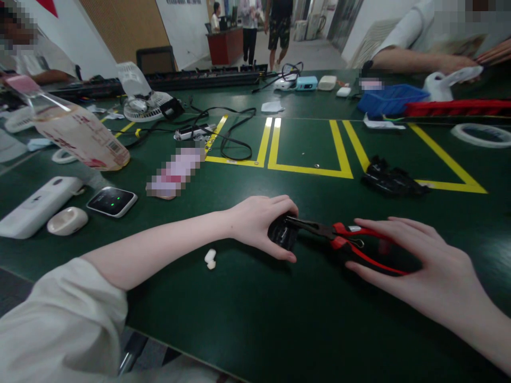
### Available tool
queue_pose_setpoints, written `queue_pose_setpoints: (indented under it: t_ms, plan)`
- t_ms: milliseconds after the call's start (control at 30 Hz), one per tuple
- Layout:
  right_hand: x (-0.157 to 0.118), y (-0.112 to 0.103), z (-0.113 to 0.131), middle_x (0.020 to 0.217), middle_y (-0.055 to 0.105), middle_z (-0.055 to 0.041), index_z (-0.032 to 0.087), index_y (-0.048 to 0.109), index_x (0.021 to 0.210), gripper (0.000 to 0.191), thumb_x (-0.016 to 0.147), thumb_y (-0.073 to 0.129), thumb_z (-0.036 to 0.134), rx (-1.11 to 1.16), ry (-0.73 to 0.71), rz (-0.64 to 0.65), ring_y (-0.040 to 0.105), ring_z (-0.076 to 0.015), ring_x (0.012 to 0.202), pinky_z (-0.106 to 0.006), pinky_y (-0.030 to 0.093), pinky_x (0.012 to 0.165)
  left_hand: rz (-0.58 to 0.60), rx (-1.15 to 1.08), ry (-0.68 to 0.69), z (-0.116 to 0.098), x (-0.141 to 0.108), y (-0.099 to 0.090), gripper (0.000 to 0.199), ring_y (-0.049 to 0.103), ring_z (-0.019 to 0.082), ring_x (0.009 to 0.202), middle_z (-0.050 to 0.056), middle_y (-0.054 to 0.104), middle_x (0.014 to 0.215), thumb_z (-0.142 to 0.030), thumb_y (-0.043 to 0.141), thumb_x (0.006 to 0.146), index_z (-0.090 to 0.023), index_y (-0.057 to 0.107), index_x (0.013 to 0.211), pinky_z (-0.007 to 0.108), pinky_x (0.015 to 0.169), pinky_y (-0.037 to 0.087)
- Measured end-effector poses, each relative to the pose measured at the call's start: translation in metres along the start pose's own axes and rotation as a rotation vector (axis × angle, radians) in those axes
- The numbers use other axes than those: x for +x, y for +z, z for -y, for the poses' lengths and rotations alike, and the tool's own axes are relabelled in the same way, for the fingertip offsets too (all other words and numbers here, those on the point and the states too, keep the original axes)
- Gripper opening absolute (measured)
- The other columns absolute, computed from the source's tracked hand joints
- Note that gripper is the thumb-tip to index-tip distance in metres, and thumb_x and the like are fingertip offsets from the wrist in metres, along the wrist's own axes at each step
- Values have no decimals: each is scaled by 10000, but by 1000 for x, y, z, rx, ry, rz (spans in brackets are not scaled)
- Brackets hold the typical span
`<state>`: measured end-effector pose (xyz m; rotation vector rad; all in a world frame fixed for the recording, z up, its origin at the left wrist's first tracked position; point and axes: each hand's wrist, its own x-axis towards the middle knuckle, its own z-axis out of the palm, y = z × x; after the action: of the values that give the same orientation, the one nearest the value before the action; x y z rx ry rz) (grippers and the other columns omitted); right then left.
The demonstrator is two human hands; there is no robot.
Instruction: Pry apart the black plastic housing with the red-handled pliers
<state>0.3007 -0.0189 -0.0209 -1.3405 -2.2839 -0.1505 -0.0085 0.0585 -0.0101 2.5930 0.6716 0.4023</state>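
My left hand (261,223) is closed around a small black part (282,233) above the green table (223,308). Long-nosed pliers with red and black handles (339,236) are in my right hand (435,266), its fingers and thumb on the two handles. The tip of the pliers reaches the upper edge of the black part; whether the jaws grip it is too small to tell. A heap of similar black pieces (391,178) lies beyond my right hand, over yellow tape (451,186). Two small white pieces (210,258) rest below my left forearm.
At the left lie a bottle (80,127), a white device (42,205), an earbud case (67,221) and a small screen device (112,201). Black cable (235,151) crosses the taped area. Farther back are a blue bin (391,100), a tape roll (481,135) and other people.
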Motion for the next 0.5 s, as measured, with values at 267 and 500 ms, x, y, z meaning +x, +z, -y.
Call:
queue_pose_setpoints:
  t_ms: [267,500]
  plan:
    - [-2,1,-2,1114,717,-33,304,608,1249,623,773,601,707,6,21,-8,624,-312,1092,-496,568,844,18,-60,16,0,0,-3,755,636,240,1006,92,640,1168,-685,721,721,-175,523,1241,303,804,471]
    - [3,-6,4,1131,713,-82,236,570,1296,561,856,575,583,-50,-175,-80,656,-304,1049,-504,490,977,19,-50,17,2,-1,-2,782,638,219,898,80,674,1077,-709,742,687,-177,562,1231,293,749,447]
